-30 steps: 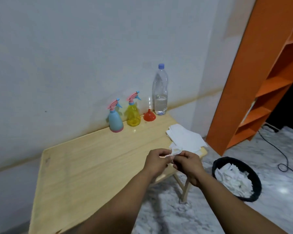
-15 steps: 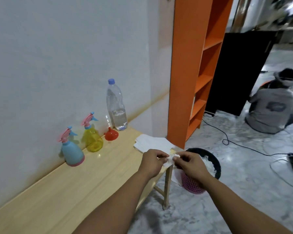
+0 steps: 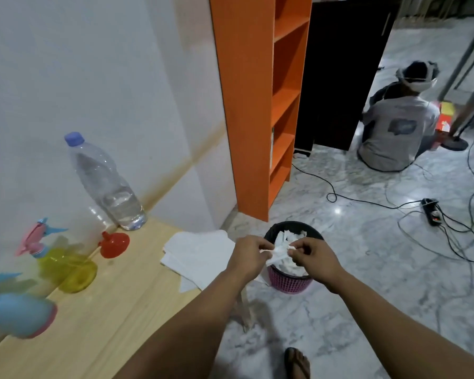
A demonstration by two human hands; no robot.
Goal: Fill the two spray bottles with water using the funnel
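On the wooden table the water bottle stands capped, about a quarter full; the blue spray bottle and yellow spray bottle have their heads on; the red funnel lies inverted beside them; left hand and right hand pinch a crumpled tissue over the wastebasket; whether the filling is finished or unstarted can't be judged.

Home room: marble floor, orange shelf.

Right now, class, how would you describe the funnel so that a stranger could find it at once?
Start at the light wooden table against the white wall. At its far end stands a tall clear plastic water bottle with a purple cap. The small red plastic funnel sits mouth-down between that bottle and the yellow spray bottle: the only red, capless thing there.
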